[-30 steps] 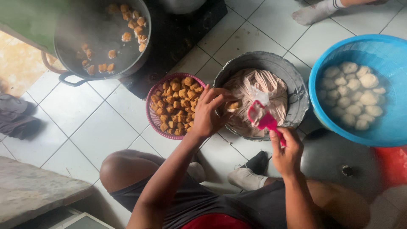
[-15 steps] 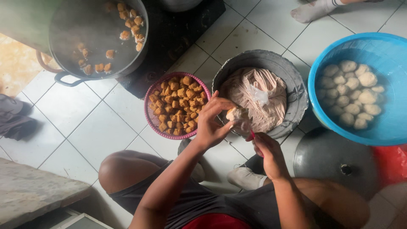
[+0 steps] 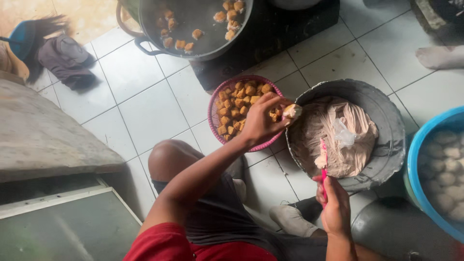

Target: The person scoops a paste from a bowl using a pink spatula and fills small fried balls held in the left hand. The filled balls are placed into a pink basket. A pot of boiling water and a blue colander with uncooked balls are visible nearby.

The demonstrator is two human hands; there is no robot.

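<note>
My left hand (image 3: 263,121) holds a piece of fried tofu (image 3: 291,111) over the rim of the grey metal basin (image 3: 386,121). The basin holds pale pink paste (image 3: 338,137) with a scrap of clear plastic on it. My right hand (image 3: 334,205) grips a pink spoon (image 3: 323,162) whose tip carries a lump of paste, just above the paste's near edge. A pink basket of fried tofu cubes (image 3: 232,108) sits left of the basin, partly under my left hand.
A blue tub (image 3: 415,159) of filled pale pieces stands at the right edge. A dark wok (image 3: 193,24) with frying tofu sits on a black stove at the top. A grey lid (image 3: 391,227) lies near my right knee. Another person's foot (image 3: 442,55) is at the upper right.
My right hand has dropped toward me, then brought the pink spoon up with a lump of paste. My left hand has taken a tofu piece from the basket side toward the basin rim.
</note>
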